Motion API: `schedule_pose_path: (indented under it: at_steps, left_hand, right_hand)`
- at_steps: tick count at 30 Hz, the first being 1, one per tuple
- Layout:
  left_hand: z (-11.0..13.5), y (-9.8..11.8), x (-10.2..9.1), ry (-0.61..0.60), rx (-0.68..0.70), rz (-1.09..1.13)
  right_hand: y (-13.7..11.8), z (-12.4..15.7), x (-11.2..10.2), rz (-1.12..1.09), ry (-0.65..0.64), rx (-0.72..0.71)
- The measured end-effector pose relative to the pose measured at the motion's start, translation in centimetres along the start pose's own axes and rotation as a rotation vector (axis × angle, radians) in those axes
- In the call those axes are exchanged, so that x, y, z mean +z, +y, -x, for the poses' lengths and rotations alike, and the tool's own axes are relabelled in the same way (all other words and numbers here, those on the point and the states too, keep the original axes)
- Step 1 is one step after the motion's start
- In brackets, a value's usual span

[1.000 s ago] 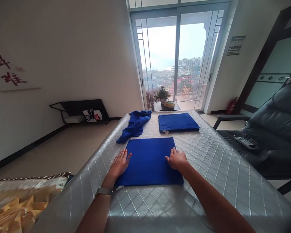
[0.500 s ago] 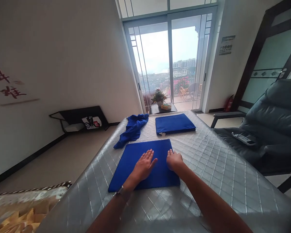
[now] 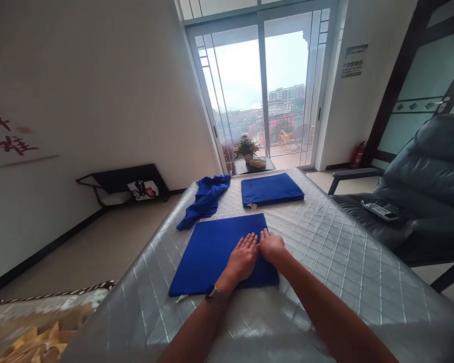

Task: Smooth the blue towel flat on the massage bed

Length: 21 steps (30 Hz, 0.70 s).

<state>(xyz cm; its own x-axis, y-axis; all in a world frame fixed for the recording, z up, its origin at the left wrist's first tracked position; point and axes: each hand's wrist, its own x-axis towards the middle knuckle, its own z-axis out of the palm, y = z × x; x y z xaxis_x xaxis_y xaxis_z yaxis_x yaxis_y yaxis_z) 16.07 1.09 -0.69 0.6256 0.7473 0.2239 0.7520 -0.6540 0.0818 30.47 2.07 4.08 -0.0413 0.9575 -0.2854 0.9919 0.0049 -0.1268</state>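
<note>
Head view: I see the near blue cloth (image 3: 208,254) flat on the quilted mattress (image 3: 340,262).
Left hand (image 3: 242,258): fingers released, flat on that cloth.
Right hand (image 3: 272,247): at its right edge; I cannot tell whether these fingers grip.
Flowerpot (image 3: 248,158): holds a leafy plant (image 3: 246,144).

On my screen, bright light came through the glass door (image 3: 263,93), the left wall (image 3: 98,91) looked dim, and the sides looked stretched.
</note>
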Motion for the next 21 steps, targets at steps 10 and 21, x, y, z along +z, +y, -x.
schedule_pose_path:
  at_steps: [10, 21]
  left_hand:
    - [4.0, 1.6, -1.4, -0.098, 0.030, 0.044]
    - [13.1, -3.8, -3.0, -0.149, -0.169, 0.012]
  right_hand:
    - [-0.4, 0.3, 0.1, 0.045, 0.035, 0.026]
    - [-0.8, 0.4, -0.2, 0.098, 0.063, 0.049]
